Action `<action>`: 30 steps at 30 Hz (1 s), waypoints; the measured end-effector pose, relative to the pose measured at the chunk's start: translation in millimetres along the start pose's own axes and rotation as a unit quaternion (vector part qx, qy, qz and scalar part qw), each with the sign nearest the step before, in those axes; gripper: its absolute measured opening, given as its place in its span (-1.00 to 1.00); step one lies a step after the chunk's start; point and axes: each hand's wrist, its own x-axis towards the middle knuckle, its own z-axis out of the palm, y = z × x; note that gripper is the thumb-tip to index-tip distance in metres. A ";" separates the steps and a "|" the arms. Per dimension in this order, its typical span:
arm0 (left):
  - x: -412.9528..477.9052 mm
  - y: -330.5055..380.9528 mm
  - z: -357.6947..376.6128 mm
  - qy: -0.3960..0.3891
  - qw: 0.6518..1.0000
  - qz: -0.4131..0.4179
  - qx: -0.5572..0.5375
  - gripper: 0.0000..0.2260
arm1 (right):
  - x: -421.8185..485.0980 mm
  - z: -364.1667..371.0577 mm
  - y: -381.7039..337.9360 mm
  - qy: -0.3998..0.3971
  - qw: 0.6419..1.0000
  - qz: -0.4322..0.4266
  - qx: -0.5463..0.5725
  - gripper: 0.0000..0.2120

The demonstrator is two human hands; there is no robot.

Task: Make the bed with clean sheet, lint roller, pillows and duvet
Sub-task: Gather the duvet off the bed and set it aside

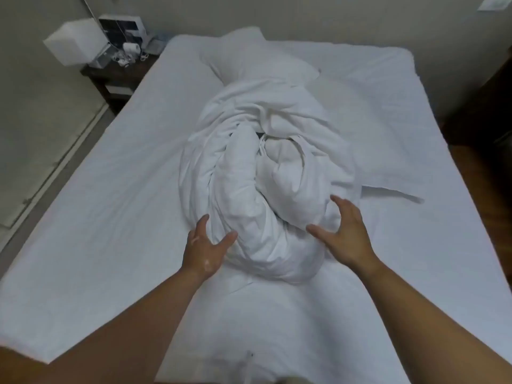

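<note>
A white duvet lies bunched in a twisted heap in the middle of the bed, which is covered by a white sheet. Behind the heap a white pillow lies near the head of the bed. My left hand reaches to the heap's near left side, fingers spread, thumb and fingertips touching the fabric. On the heap's near right side my right hand is spread wide at the fabric, gripping nothing. No lint roller is in view.
A dark nightstand stands at the bed's far left corner with a white box, a printed carton and small items on it. Wooden floor runs along the right side. A wall is behind the bed.
</note>
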 end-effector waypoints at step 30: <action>142.9 -0.1 84.5 0.126 0.991 0.038 -0.031 -0.13 | 116.4 103.5 35.3 0.042 0.995 0.052 0.075 -0.63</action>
